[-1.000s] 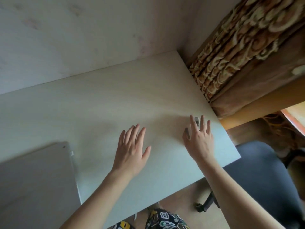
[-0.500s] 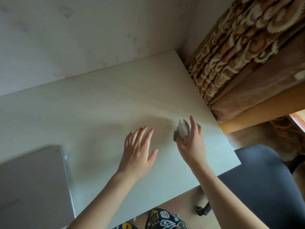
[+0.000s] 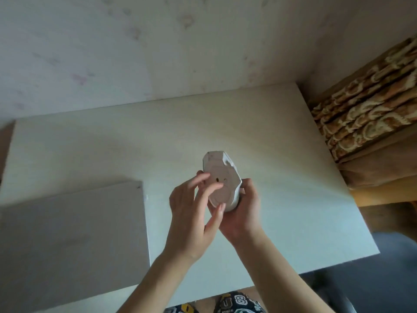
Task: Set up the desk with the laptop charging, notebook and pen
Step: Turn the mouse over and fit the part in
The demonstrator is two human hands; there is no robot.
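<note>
At the six o'clock edge of the view, the patterned clothing (image 3: 234, 303) on the person's lap carries printed characters. The number "88" can be read in white outlined digits on the dark fabric, toward the five o'clock side of the print. Just below and to its nine o'clock side stands a large letter that looks like a "U", and under it a short word in small capitals, too blurred to make out. Nothing else in view bears legible writing.
</note>
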